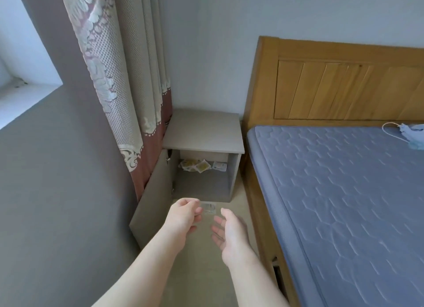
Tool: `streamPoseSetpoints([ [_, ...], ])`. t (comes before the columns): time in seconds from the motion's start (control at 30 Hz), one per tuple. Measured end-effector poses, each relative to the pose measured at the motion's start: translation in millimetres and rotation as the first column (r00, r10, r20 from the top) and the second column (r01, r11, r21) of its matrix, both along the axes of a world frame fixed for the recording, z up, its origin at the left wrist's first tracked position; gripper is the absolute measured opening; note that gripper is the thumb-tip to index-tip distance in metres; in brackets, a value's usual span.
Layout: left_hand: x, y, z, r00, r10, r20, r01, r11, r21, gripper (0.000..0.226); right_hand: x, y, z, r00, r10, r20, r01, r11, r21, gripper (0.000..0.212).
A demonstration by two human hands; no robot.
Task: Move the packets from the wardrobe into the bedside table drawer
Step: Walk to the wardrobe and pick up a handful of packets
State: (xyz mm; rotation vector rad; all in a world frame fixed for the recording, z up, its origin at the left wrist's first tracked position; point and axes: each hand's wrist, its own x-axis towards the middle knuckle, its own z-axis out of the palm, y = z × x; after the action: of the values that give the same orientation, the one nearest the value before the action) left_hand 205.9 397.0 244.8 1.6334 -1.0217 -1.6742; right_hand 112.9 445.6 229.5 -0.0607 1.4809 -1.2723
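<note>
Packets (196,165) lie inside the bedside table (204,132) (door (151,198) swung open); before it the left hand (183,217) pinches a clear packet (209,209), the right hand (229,231) loose-fingered and empty.

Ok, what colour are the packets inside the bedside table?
The packets are white with yellow centres; head view shows them.

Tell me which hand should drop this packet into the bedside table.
Left hand: its grip pinches the clear packet, just before the open bedside table. Right hand is empty.
</note>
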Motion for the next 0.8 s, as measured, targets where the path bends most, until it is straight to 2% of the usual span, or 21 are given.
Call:
streamPoseSetpoints([
  [0.1, -11, -69, -4, 0.999, 0.014, 0.029, -0.014, 1.000, 0.003, 0.013, -13, -65, -3, 1.000, 0.006, 0.019, -0.006, 1.000, -0.001, 0.016],
  [0.23, -36, -139, -16, 0.999, -0.012, 0.048, 0.009, 0.999, 0.047, 0.013, -41, -128, -20, 1.000, -0.019, 0.025, 0.018, 0.998, 0.054, 0.014],
  [0.37, -74, -211, -44, 0.998, 0.014, 0.067, -0.019, 0.998, 0.068, 0.012, -79, -198, -47, 0.998, 0.067, 0.000, -0.066, 0.993, 0.095, 0.011],
  [0.5, -114, -282, -98, 0.989, 0.080, 0.124, -0.092, 0.991, 0.094, 0.011, -125, -273, -88, 0.981, 0.193, -0.028, -0.185, 0.968, 0.168, 0.015],
  [0.63, -139, -340, -162, 0.972, 0.127, 0.196, -0.156, 0.978, 0.139, 0.014, -166, -343, -136, 0.934, 0.349, -0.076, -0.318, 0.909, 0.270, 0.010],
  [0.8, -148, -407, -283, 0.947, 0.078, 0.312, -0.128, 0.982, 0.141, 0.014, -190, -425, -255, 0.853, 0.504, -0.136, -0.448, 0.841, 0.304, 0.008],
])
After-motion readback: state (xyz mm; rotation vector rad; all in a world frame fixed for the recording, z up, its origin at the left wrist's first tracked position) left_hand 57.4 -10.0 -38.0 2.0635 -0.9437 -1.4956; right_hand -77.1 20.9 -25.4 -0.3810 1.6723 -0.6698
